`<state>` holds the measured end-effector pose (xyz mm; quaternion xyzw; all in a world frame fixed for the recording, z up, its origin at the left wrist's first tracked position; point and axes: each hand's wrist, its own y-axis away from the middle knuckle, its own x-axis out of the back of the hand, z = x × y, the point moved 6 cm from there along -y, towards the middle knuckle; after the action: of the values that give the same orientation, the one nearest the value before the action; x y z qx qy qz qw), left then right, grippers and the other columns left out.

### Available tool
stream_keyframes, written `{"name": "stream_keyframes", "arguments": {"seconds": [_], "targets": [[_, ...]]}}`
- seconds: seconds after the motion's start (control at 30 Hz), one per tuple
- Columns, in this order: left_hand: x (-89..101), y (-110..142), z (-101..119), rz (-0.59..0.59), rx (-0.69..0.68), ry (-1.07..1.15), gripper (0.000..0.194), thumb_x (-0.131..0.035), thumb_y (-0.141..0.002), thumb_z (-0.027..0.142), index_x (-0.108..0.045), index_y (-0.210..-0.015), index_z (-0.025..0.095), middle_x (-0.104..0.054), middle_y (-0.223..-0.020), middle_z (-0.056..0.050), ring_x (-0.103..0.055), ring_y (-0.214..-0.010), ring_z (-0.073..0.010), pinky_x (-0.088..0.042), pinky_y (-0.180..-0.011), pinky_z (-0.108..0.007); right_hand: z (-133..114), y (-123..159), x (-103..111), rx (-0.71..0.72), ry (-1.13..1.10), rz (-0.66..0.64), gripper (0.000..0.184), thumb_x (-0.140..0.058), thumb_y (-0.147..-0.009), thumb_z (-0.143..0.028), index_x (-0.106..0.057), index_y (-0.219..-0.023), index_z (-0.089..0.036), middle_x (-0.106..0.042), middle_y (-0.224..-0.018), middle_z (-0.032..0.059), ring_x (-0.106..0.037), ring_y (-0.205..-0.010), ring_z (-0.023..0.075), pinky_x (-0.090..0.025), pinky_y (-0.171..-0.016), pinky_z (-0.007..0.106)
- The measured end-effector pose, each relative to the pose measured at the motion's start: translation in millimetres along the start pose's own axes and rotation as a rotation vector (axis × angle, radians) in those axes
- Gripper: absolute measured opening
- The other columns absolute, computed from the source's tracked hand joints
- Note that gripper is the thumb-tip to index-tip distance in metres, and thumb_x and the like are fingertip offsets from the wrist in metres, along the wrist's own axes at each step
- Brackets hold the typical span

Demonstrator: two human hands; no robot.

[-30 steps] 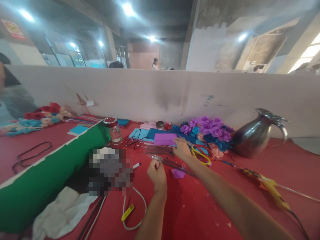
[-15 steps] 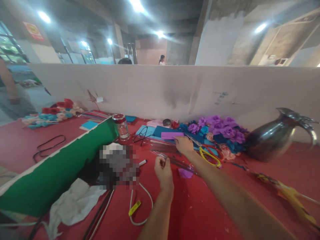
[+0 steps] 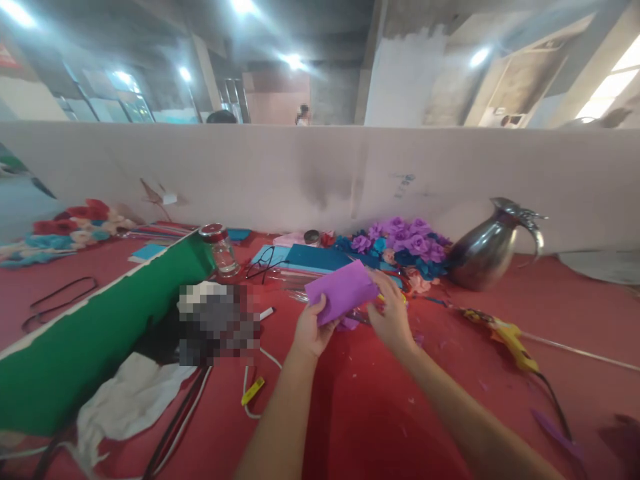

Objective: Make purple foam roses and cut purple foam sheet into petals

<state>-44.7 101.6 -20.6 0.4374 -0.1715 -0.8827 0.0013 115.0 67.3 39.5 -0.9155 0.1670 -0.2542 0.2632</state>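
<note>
A folded piece of purple paper [image 3: 345, 288] is raised above the red table [image 3: 370, 427], tilted up toward its right end. My left hand [image 3: 314, 328] grips its lower left part, thumb on top and fingers underneath. At the paper's right edge is my right hand [image 3: 395, 313], its thumb and fingers apart; whether the fingertips touch the edge I cannot tell. Behind that hand, the yellow-handled scissors are mostly hidden. Blue paper sheets [image 3: 315, 257] lie beyond the purple paper, with black eyeglasses [image 3: 265, 263] to their left.
Purple and blue paper flowers [image 3: 405, 240] lie at the back, beside a metal jug [image 3: 485, 247]. A yellow glue gun [image 3: 515, 343] rests at right. On the left are a glass jar [image 3: 223, 253], a green panel [image 3: 115, 313], a white cloth [image 3: 130, 400] and a looped white cable.
The purple paper has come up off the blue sheets toward me, and my left hand now grips it. My right hand has drawn back to its right edge. The view has turned right.
</note>
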Motion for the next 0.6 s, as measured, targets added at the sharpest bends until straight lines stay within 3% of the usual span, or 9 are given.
{"name": "stream_keyframes", "arguments": {"seconds": [0.07,0.17,0.27,0.4,0.53,0.6], "targets": [[-4.6,3.7,-6.4,-0.066,0.047,-0.051,0.02,-0.066,-0.074,0.014,-0.06,-0.092,0.011,-0.07,-0.083,-0.007,-0.067,-0.07,-0.0174,-0.057,-0.066,-0.032,10.8,10.7,14.8,-0.302,-0.307,0.111,0.048,-0.052,-0.079,-0.023,-0.05,-0.127,-0.027,-0.055,-0.129,0.0066,-0.052,-0.116,0.0249,-0.046,-0.092,0.045],[-9.7,12.1,-12.7,-0.142,0.085,-0.194,0.026,-0.069,-0.071,0.012,-0.061,-0.095,0.011,-0.071,-0.083,-0.007,-0.067,-0.068,-0.0165,-0.057,-0.067,-0.029,17.6,27.2,14.4,-0.536,-0.637,0.052,0.044,-0.061,-0.076,-0.041,-0.055,-0.117,-0.025,-0.064,-0.114,0.0051,-0.062,-0.096,0.0221,-0.052,-0.078,0.037],[-14.9,19.4,-15.9,-0.205,0.107,-0.275,0.031,-0.072,-0.071,0.016,-0.062,-0.099,0.013,-0.072,-0.084,-0.007,-0.068,-0.072,-0.0174,-0.056,-0.072,-0.029,25.1,37.0,16.5,-0.539,-0.676,0.052,0.038,-0.069,-0.069,-0.04,-0.061,-0.101,-0.021,-0.068,-0.098,0.003,-0.062,-0.087,0.0195,-0.05,-0.08,0.036],[-20.8,22.1,-15.7,-0.274,0.14,-0.281,0.032,-0.069,-0.075,0.029,-0.063,-0.103,0.014,-0.072,-0.088,-0.009,-0.069,-0.078,-0.02,-0.054,-0.074,-0.031,40.2,45.3,18.2,-0.562,-0.68,0.085,0.034,-0.07,-0.068,-0.038,-0.062,-0.097,-0.022,-0.068,-0.095,0.0023,-0.061,-0.087,0.0196,-0.047,-0.085,0.037],[-14.0,18.3,-13.8,-0.216,0.169,-0.449,0.043,-0.074,-0.061,0.007,-0.064,-0.102,0.014,-0.073,-0.083,-0.008,-0.068,-0.068,-0.0186,-0.053,-0.068,-0.03,43.6,43.4,27.2,-0.554,-0.65,0.064,0.035,-0.071,-0.068,-0.036,-0.062,-0.097,-0.021,-0.068,-0.089,0.0019,-0.061,-0.079,0.018,-0.048,-0.077,0.033],[-13.4,19.6,-14.6,-0.241,0.219,-0.498,0.045,-0.072,-0.057,0.001,-0.066,-0.1,0.014,-0.073,-0.082,-0.007,-0.067,-0.065,-0.0175,-0.053,-0.066,-0.029,42.5,40.0,37.4,-0.551,-0.607,0.066,0.035,-0.072,-0.067,-0.036,-0.063,-0.096,-0.019,-0.068,-0.085,0.0018,-0.061,-0.075,0.0173,-0.048,-0.071,0.031]]}}
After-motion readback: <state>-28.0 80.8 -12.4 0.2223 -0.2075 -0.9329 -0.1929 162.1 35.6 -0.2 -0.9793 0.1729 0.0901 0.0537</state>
